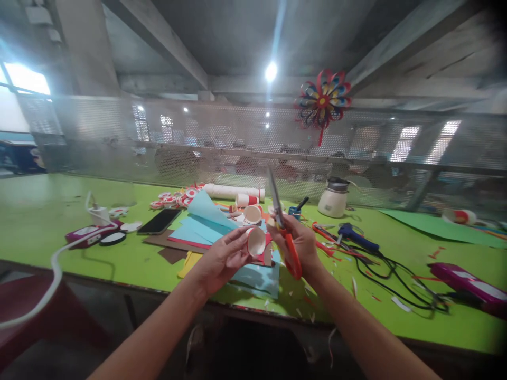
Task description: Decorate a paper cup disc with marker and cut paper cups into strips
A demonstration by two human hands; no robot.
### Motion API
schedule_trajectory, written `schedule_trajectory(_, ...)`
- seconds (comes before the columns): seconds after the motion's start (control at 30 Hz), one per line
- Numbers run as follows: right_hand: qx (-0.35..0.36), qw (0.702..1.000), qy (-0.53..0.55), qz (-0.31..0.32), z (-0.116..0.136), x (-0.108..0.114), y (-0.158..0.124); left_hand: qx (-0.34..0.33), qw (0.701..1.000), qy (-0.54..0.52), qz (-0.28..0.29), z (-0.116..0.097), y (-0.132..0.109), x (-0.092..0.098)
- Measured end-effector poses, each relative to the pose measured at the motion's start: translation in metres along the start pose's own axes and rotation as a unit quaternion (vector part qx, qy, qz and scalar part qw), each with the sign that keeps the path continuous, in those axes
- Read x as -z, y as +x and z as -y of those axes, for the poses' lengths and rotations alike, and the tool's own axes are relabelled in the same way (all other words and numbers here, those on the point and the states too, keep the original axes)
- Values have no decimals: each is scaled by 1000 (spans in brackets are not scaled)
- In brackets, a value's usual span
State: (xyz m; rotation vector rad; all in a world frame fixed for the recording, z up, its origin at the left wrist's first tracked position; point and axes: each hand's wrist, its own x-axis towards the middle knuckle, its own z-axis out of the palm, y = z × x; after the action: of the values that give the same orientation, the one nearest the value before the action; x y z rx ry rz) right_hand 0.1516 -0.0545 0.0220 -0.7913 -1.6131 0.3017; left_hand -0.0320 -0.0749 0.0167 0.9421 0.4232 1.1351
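In my left hand [222, 258] is a small paper cup [256, 243] with a red band, its round opening tilted toward me. The fingers wrap its side. My right hand [299, 240] grips a pair of scissors [292, 256] by the orange handles, with the metal blades pointing up and away from the cup. Blue paper sheets [208, 227] lie on the table under and behind the left hand, over brown and red sheets. Another cup [252, 214] lies just behind the held one, beside a red-and-white cup [246, 200].
A stack of white cups [233, 192], a phone [160, 221] and red-white paper pieces [174, 199] lie at the left and back. A blue glue gun [358, 237] with a black cord, a cream jar [333, 199] and a purple power strip [469, 285] are right. Paper scraps litter the green table.
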Motion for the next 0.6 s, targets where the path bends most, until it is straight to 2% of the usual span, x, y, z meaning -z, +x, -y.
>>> schedule_trajectory(0.1, -35, 999, -26, -22, 13, 2, 1, -31, 999, 16, -8, -8, 1, 5)
schedule_trajectory(0.23, -58, 998, -30, 12, 22, 4, -1, -56, 998, 38, 0, -19, 1, 9)
schedule_trajectory(0.43, -67, 989, -54, 118, 25, 8, -3, -82, 995, 54, 20, -28, 6, 14)
schedule_trajectory(0.6, -40, 972, -94, 213, 53, 23, 0, -101, 992, 73, 25, -27, 9, 19)
